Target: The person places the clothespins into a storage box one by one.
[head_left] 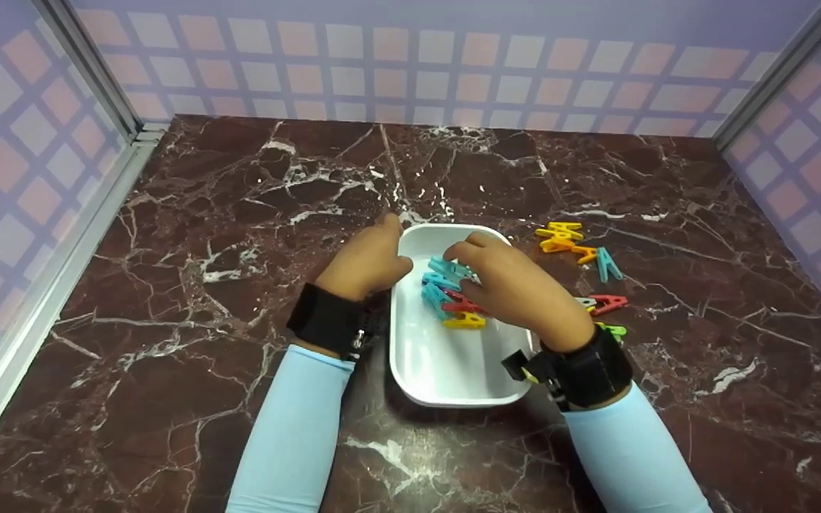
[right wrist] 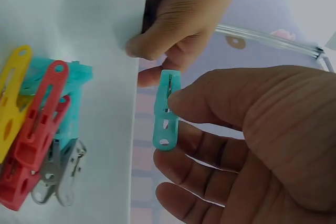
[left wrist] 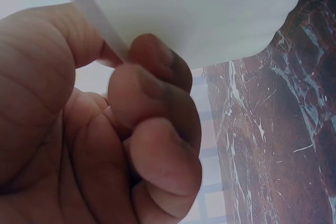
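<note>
A white plastic tray (head_left: 446, 377) stands on the dark marbled tabletop. My left hand (head_left: 368, 260) grips its left rim, the thumb inside and the curled fingers outside, as the left wrist view shows. Over the tray, my right hand (head_left: 514, 285) pinches a teal clothespin (right wrist: 166, 114) between thumb and fingers. Beneath it in the tray lies a small pile: red clothespins (right wrist: 42, 114), a yellow clothespin (head_left: 464, 320), teal clothespins (head_left: 435, 296) and grey clothespins (right wrist: 68, 174). The right hand hides part of the pile in the head view.
Right of the tray lie several yellow clothespins (head_left: 559, 239), a teal clothespin (head_left: 607, 264), a red clothespin (head_left: 608, 304) and a green clothespin (head_left: 616, 330) partly behind the right wrist. Checkered panels (head_left: 396, 64) border the tabletop at the back and sides.
</note>
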### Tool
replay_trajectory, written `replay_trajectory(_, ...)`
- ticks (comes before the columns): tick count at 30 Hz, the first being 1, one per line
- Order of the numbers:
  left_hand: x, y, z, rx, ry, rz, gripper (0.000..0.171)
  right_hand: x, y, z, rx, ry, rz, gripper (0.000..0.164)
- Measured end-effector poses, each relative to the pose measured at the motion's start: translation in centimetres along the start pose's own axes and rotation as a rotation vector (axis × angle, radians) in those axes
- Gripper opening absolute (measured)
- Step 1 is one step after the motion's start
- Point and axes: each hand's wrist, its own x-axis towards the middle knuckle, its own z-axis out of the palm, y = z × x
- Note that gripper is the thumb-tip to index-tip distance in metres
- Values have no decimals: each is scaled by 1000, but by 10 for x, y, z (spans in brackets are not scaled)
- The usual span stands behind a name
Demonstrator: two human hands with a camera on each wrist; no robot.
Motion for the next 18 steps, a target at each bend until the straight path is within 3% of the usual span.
replay_trajectory(13, 0, 0, 0, 8, 1, -4, 45, 7, 8, 17, -139, -157, 93, 31)
replay_trajectory(18, 0, 0, -1, 7, 4, 0, 46, 5, 9, 18, -174, -146, 99, 29)
